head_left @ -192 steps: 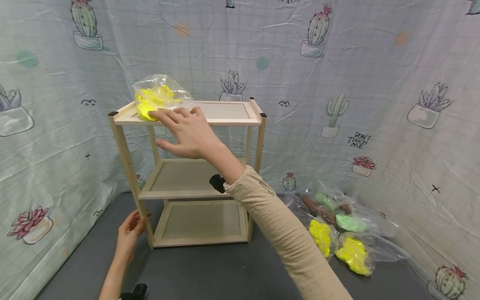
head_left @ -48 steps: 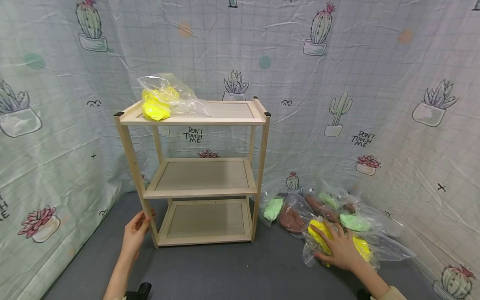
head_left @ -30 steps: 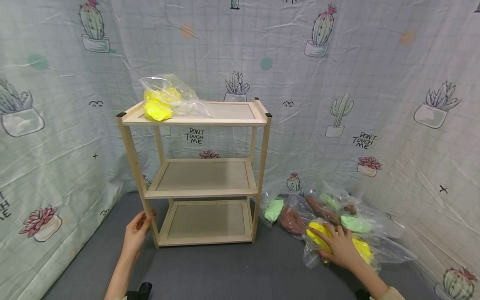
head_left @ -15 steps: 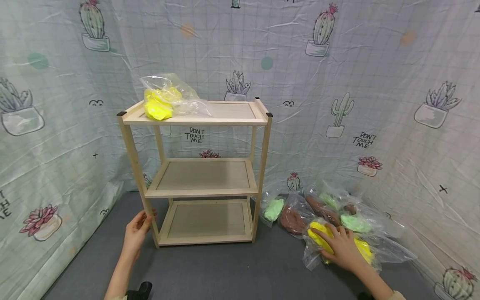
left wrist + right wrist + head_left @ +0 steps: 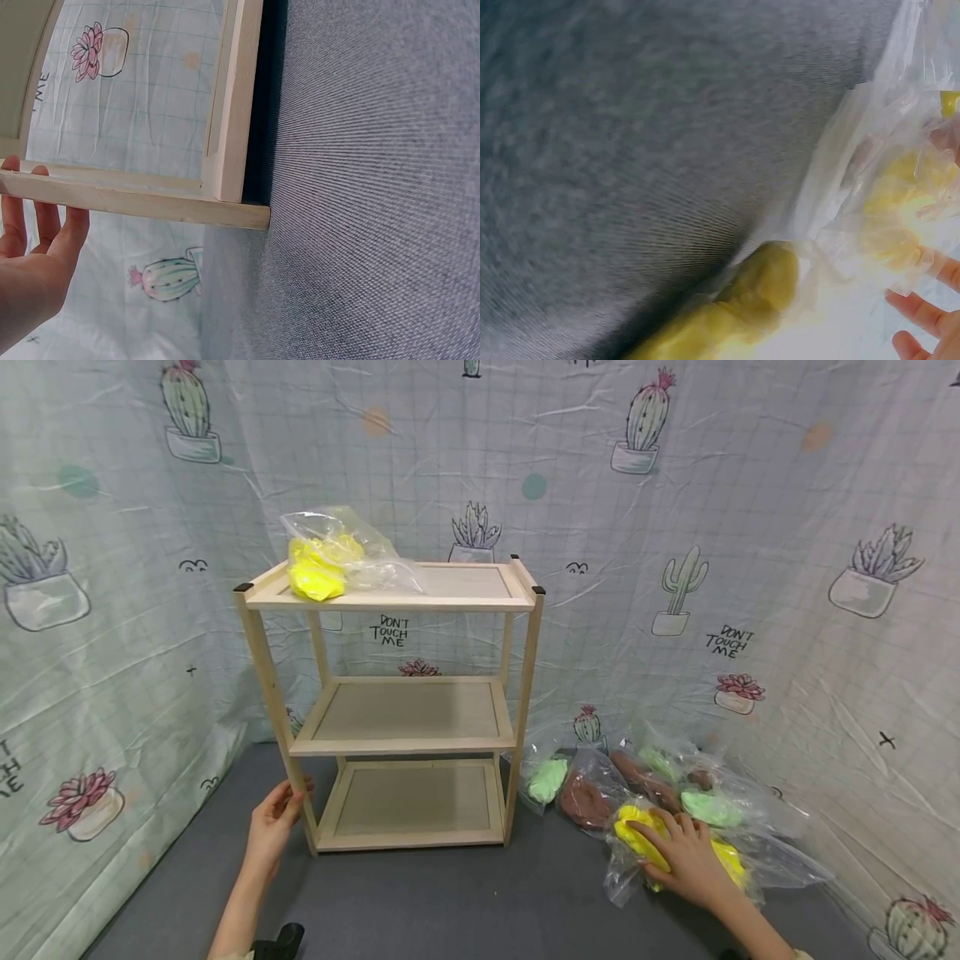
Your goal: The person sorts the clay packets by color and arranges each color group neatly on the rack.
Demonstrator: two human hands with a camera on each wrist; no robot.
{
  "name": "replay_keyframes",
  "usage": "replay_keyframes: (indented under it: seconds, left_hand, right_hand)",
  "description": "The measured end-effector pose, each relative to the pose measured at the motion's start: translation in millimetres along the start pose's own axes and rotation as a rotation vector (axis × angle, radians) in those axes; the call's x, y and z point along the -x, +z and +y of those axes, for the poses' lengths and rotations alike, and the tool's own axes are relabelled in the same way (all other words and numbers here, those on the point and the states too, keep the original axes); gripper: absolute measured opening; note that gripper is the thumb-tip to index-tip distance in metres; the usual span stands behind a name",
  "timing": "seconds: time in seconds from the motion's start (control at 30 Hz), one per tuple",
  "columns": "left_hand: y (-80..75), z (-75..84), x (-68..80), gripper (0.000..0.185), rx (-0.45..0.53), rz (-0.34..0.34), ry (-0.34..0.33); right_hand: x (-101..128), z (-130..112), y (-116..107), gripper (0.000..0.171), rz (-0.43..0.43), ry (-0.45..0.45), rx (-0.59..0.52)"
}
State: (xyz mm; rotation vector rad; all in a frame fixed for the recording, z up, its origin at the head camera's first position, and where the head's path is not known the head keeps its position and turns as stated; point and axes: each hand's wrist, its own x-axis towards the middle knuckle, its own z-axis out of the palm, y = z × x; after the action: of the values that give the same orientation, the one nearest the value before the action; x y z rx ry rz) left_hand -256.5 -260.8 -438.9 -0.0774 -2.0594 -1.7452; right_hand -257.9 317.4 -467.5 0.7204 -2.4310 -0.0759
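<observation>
A three-tier wooden shelf stands on the grey floor. My left hand grips its front left leg near the bottom; in the left wrist view my left hand's fingers reach behind that leg. A clear bag of yellow clay lies on the left of the top tier. On the floor to the right, my right hand lies with spread fingers on another bag of yellow clay. In the right wrist view that crumpled bag fills the right side, with my fingertips at the lower corner.
More clear bags lie against the cloth wall at right: light green clay, brown clay, another green one. Cactus-print cloth closes the space on three sides. The middle tier and bottom tier hold nothing.
My right hand left the bag on the top tier, went down to the floor pile, and in the last second has shifted only slightly on the yellow bag. The left hand has stayed on the leg.
</observation>
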Motion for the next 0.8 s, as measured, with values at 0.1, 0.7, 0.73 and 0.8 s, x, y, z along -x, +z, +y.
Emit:
replay_keyframes:
  seconds: [0.1, 0.7, 0.73, 0.8]
  left_hand:
    - [0.0, -1.0, 0.2, 0.043, -0.011, -0.002, -0.005]
    - [-0.3, -2.6, -0.5, 0.041, 0.056, -0.009, 0.022]
    - [-0.3, -2.6, -0.6, 0.041, 0.056, -0.010, 0.023]
    - [-0.2, -2.6, -0.7, 0.041, 0.053, -0.009, 0.023]
  right_hand:
    - [-2.0, -2.2, -5.0, 0.063, 0.015, -0.009, 0.001]
    - [-31.5, -6.4, -45.2, 0.056, 0.158, -0.086, -0.022]
    - [-33.5, -6.3, -47.3, 0.057, 0.166, -0.090, -0.024]
    - [-37.8, -5.3, -51.5, 0.056, 0.178, -0.097, -0.026]
